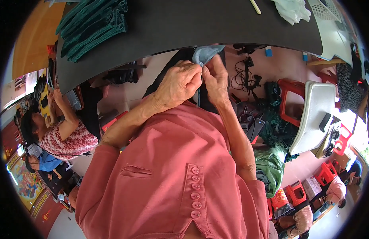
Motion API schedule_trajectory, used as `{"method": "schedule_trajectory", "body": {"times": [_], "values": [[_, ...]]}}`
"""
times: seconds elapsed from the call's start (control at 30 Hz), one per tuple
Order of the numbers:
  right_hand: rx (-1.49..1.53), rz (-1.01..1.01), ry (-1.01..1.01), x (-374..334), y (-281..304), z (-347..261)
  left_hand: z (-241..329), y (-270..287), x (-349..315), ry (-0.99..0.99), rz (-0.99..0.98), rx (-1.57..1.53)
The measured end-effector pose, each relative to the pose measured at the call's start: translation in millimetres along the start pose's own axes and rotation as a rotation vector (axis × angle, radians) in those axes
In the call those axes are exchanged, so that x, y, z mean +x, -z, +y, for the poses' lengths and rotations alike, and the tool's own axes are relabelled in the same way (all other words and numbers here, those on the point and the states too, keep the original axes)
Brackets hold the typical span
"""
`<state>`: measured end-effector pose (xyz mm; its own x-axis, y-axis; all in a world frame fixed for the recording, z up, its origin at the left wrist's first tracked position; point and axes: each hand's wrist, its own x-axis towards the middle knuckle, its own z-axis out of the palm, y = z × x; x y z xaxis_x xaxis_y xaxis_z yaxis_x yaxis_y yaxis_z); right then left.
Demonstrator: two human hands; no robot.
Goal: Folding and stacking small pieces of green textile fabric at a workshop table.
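Close together in front of my lap, at the near edge of the dark table, are my left hand point(180, 81) and my right hand point(216, 79). Both are closed, with fingertips pinching a piece of blue-grey cloth point(208, 53). The cloth bunches up between them, and part of it rises beyond my fingers towards the table edge. The exact spot where the fingers meet is small and partly covered by my knuckles.
A stack of dark green velvety fabric point(93, 30) lies on the dark table point(184, 24), far left. A white plastic bag point(292, 11) and a pale stick point(255, 6) lie far right. Red stools point(290, 99), cables point(246, 75) and a green bag point(270, 167) are on my right; people point(69, 139) sit left.
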<state>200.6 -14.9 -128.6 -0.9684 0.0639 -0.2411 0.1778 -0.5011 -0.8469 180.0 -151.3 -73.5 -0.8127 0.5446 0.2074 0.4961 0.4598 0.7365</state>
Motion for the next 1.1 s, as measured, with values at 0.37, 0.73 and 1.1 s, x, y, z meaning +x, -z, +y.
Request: {"method": "schedule_trajectory", "body": {"times": [0.37, 0.73, 1.1], "values": [[-0.505, 0.081, 0.402, -2, -5, -18, 9, 4, 1, 0.248, 0.174, -0.319], [-0.704, 0.006, 0.377, 3, 7, -12, 5, -5, -11, 0.503, -0.151, -0.709], [0.374, -0.163, -0.145, 5, 4, -10, 26, -14, -7, 0.792, -0.138, -1.248]]}}
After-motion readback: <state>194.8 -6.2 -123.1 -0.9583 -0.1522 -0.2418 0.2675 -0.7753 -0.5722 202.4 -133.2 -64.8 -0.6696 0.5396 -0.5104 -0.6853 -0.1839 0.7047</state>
